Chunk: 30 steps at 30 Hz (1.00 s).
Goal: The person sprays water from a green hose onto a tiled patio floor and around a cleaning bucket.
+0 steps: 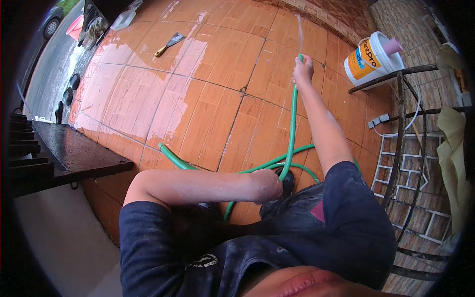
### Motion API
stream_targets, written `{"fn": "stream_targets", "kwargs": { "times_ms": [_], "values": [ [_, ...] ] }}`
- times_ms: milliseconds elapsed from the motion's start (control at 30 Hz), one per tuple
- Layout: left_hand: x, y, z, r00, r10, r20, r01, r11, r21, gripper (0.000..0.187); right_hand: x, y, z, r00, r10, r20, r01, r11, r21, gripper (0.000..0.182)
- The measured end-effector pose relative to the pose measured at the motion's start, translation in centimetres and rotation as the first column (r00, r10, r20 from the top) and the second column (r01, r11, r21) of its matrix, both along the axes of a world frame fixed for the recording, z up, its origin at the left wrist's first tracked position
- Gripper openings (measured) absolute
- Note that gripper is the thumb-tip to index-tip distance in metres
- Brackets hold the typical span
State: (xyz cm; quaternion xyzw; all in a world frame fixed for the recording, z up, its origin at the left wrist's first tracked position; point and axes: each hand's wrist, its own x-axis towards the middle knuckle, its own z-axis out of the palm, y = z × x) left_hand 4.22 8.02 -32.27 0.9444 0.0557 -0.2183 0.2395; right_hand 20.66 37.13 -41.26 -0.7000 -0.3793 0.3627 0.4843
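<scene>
Over the orange tiles [208, 111], the right hand [303, 70] curls its fingers around the green hose [293, 116] just below its end, the hose running down to the left hand [267, 186], whose fingers are hidden.

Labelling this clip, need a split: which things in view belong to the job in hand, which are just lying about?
In the job:
hose, held in the right hand
water jetting from it
tiled floor, partly wet

Apparently lying about, no hand on them:
scraper, on the floor
paint bucket
pink bucket
</scene>
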Motion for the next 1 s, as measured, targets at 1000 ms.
{"fn": "stream_targets", "kwargs": {
  "times_ms": [1000],
  "values": [
    [-0.6, 0.1, 2.3, 0.999, -0.009, -0.036, 0.006, 0.998, -0.070, 0.021, -2.1, -0.1, -1.2, 0.998, 0.018, 0.066, -0.023, 0.996, 0.081, 0.021]
  ]
}}
